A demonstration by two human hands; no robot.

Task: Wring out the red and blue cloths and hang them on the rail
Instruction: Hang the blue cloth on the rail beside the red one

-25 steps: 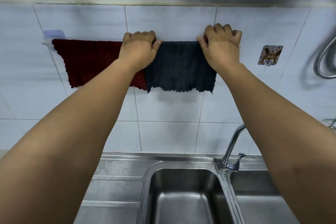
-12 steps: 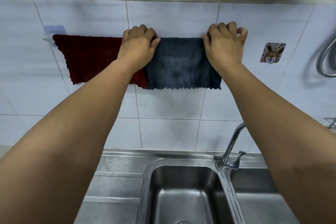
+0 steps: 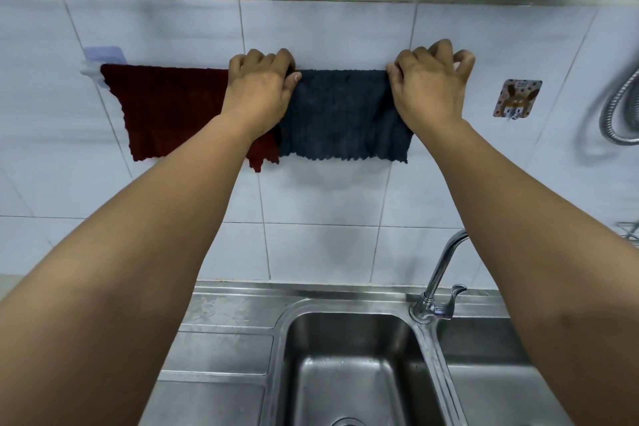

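Observation:
A dark red cloth [image 3: 166, 111] hangs on the wall rail, whose pale left bracket [image 3: 98, 59] shows beside it. Right of it, touching its edge, hangs a dark blue cloth [image 3: 340, 117]. My left hand [image 3: 261, 86] grips the blue cloth's upper left corner, thumb on the front, fingers curled over the top. At the upper right corner my right hand [image 3: 428, 86] pinches the cloth the same way. The rail itself is hidden behind both cloths and my hands.
Below lies a steel sink [image 3: 349, 367] with a drainboard on the left and a chrome tap [image 3: 439, 284] on the right. A sticker hook [image 3: 517, 98] is on the tiles to the right, a shower hose [image 3: 619, 114] beyond it.
The blue cloth's lower edge has become level and its right side has been pulled straighter. Both hands stay at its top corners.

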